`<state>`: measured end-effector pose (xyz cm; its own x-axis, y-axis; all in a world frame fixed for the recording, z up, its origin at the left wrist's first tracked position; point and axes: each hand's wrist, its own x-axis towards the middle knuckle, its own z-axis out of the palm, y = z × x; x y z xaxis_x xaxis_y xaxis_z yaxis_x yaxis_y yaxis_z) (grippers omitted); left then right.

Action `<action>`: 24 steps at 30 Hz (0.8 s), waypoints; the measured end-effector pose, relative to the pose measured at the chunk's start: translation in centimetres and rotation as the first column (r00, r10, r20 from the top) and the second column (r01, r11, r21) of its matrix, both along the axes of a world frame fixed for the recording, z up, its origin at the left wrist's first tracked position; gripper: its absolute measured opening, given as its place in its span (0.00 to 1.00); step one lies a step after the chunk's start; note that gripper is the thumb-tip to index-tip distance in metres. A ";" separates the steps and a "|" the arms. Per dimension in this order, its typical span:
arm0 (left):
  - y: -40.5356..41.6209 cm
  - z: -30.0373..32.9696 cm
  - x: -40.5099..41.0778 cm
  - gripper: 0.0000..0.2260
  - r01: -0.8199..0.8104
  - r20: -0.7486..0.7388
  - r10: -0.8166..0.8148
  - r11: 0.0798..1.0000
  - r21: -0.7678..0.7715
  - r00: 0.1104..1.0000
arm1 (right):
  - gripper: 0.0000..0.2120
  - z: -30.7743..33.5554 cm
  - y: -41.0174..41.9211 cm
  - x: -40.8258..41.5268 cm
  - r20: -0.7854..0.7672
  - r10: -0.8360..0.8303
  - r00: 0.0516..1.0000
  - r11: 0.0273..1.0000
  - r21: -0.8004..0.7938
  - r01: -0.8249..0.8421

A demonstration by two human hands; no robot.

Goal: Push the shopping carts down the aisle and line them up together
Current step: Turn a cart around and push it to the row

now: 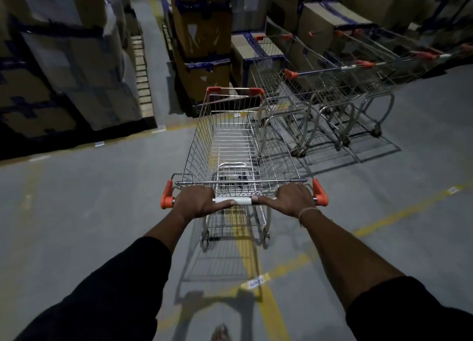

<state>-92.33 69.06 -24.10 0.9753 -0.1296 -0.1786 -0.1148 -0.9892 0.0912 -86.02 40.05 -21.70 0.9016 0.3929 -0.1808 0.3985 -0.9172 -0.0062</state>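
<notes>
Head view: your left hand and right hand clamp the cart handle; its front corner risks clipping the parked carts rightward.

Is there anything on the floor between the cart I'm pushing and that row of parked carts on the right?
Nothing visible stands in the way. The pushed cart, with the left hand and right hand gripping its handle, already has its front beside the parked carts. Only bare floor with yellow lines lies between.
</notes>
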 end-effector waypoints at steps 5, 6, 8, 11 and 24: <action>1.0 0.1 7.1 0.49 -0.025 -0.002 0.025 1.000 0.000 1.000 | 0.43 -0.4 1.3 7.8 0.002 0.022 1.000 1.000 0.003 -0.022; 1.1 0.1 8.5 0.49 -0.028 -0.002 0.028 1.000 -0.006 1.000 | 0.43 -0.5 1.5 9.4 0.001 0.028 1.000 1.000 -0.001 -0.028; 1.4 0.1 11.3 0.50 -0.031 0.000 0.031 0.999 -0.013 1.000 | 0.43 -0.4 1.8 12.5 0.000 0.048 0.999 0.999 -0.008 -0.048; 1.6 0.2 15.7 0.48 -0.056 0.010 0.057 0.998 -0.006 0.998 | 0.45 -0.4 2.2 17.6 0.013 0.070 0.997 0.997 -0.009 -0.070; 3.1 0.8 32.8 0.45 -0.199 0.011 0.200 0.980 -0.024 0.980 | 0.43 -1.1 5.1 38.7 -0.033 0.182 0.983 0.983 0.029 -0.181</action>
<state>-59.54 72.16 -23.29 0.9843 0.0641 -0.1643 0.0834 -0.9901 0.1132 -47.29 45.13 -22.81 0.8082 0.5543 -0.1990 0.5573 -0.8291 -0.0459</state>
